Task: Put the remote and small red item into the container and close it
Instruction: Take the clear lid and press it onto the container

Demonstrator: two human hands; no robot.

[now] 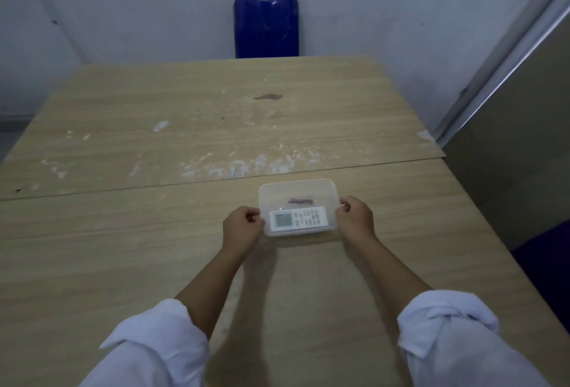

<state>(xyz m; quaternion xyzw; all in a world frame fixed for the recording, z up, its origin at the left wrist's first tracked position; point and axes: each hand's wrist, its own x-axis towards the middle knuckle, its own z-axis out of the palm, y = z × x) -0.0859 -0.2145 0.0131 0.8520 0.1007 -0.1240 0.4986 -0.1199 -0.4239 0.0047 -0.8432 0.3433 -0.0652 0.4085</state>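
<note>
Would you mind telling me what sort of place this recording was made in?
Probably a plain meeting or work room: two worn wooden tables pushed together, a blue chair against a bare pale wall, and nothing homely in view.

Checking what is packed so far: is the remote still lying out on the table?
No, the white remote lies inside the clear container, near side, with the small red item behind it.

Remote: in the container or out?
In. The remote lies flat inside the container, beside the red item.
</note>
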